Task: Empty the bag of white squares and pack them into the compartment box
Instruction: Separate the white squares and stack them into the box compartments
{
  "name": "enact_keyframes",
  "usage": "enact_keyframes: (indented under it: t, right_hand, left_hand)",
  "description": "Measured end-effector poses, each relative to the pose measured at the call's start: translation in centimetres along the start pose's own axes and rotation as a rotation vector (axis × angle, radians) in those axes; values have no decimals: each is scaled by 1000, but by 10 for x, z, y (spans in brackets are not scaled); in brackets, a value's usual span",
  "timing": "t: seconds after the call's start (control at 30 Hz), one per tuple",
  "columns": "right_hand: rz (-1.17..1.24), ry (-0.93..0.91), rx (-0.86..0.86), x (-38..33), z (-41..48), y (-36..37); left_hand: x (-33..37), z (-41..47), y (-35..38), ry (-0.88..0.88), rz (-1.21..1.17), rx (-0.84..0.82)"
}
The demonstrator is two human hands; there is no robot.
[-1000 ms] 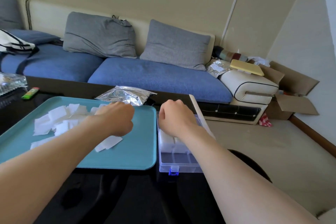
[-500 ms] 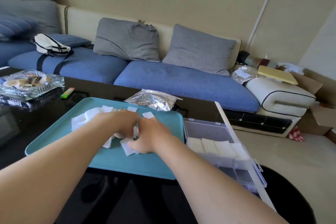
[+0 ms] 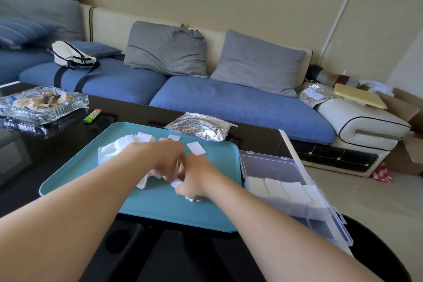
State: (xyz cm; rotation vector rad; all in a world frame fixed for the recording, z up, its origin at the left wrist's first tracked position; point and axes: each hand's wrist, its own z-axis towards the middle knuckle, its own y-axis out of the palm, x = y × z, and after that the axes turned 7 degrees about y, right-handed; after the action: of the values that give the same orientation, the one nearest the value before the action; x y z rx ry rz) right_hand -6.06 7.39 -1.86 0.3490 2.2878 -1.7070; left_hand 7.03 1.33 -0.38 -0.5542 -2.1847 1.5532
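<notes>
Two bare hands meet low over a teal plastic tray (image 3: 160, 204) at the near edge of the glossy black worktop (image 3: 57, 144), gathering thin white squares (image 3: 177, 182). The left hand (image 3: 169, 162) curls its fingers round a small bunch, and the right hand (image 3: 194, 181) pinches a few more against it; how many each holds cannot be told. The job looks roughly half done. Tapping the edges flush into one tidy stack first should let the pieces slide upright into a slot without fanning out. Just right of the tray sits the clear plastic compartment box (image 3: 272, 167), lid open, one row already filled with squares and the nearer cells bare. More squares lie loose (image 3: 114, 151) across the tray's far side. Beyond its rim rests the crumpled silver foil bag (image 3: 201, 127), apparently emptied. A blue sofa (image 3: 229, 98) lines the wall behind.
</notes>
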Motion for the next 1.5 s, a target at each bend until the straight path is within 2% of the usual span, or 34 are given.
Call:
enact_keyframes:
  t: [0.1,0.2,0.33,0.47,0.6,0.73,0.8,0.87,0.93,1.03,1.17,1.3,1.5]
  right_hand:
    - [166,97,29,15,-1,-11]
    - [298,129,136,30,-4,-25]
    - [624,113,282,43,-9,-38]
    - [818,24,228,54,-17,-47]
    - [843,66,171,75,-7,-47]
    - [711,104,400,87,-7,-52]
    - [755,98,501,87,-9,-56]
    - [952,94,487,83,-9,-59]
    - [1139,119,399,74,-10,-61]
    - [1288,161,342,66,-7,-59]
    - [1264,166,456,61,-4,-55]
    - [1000,154,616,62,-6,-55]
    - [878,114,609,65,-6,-55]
  left_hand:
    - [3,0,-3,7,-120,9]
    - [8,3,-8,18,-236,137]
    - [15,1,-15,75,-568,271]
    - [22,-1,-21,73,-765,372]
    - [22,-4,-24,56,-1018,413]
    - [23,-5,-23,-1,-1231,417]
    - [25,-3,-22,-12,-1294,427]
    - [29,-1,-20,-21,-1338,440]
    - [35,1,-20,-6,-1387,430]
    - [46,3,-22,50,-1474,389]
    - [54,3,-26,137,-1501,318]
    - [53,3,-27,129,-1491,322]
    - [49,3,-27,93,-1497,342]
